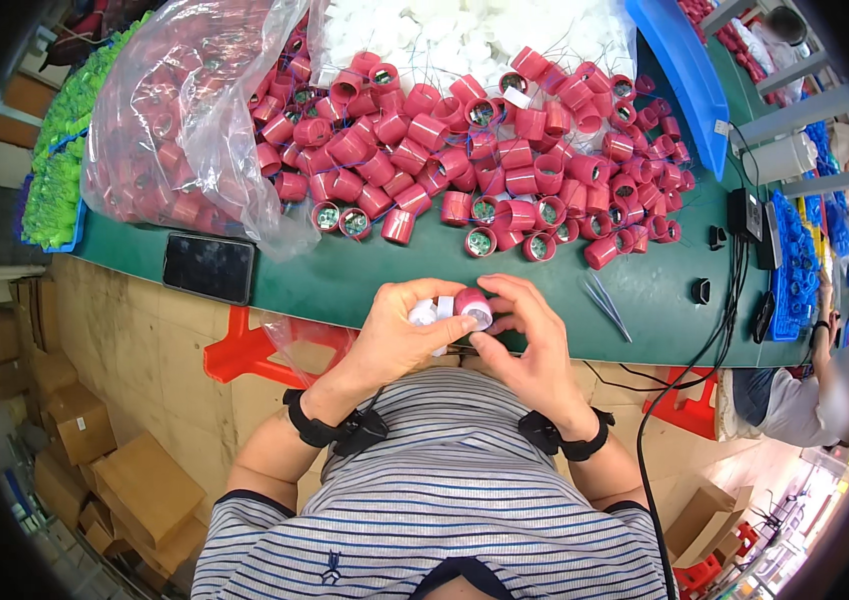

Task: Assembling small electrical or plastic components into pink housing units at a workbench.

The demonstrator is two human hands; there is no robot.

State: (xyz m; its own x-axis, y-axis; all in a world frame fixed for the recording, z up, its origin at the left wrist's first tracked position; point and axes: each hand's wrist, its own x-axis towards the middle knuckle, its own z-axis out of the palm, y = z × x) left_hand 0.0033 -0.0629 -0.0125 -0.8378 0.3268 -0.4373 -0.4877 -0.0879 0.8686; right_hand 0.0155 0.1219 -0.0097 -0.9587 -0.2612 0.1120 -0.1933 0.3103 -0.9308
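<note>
At the table's near edge, my two hands meet around one short red cylinder (468, 299) with a white ring at its lower end. My left hand (393, 328) is closed on several small white plastic pieces (424, 313), its thumb reaching to the cylinder. My right hand (530, 340) grips the cylinder's right side between thumb and fingers. Beyond them lies a large heap of similar red cylinders (415, 155), many with green circuit boards inside and thin dark wires. Behind the heap is a pile of white plastic pieces (425, 35).
A clear plastic bag (185, 120) of red cylinders and a black phone (209, 267) lie left on the green table (345, 280). Tweezers (608, 308), black cables (730, 290) and a blue tray (685, 85) are right. A red stool (245, 355) stands below. Another person (795, 405) sits right.
</note>
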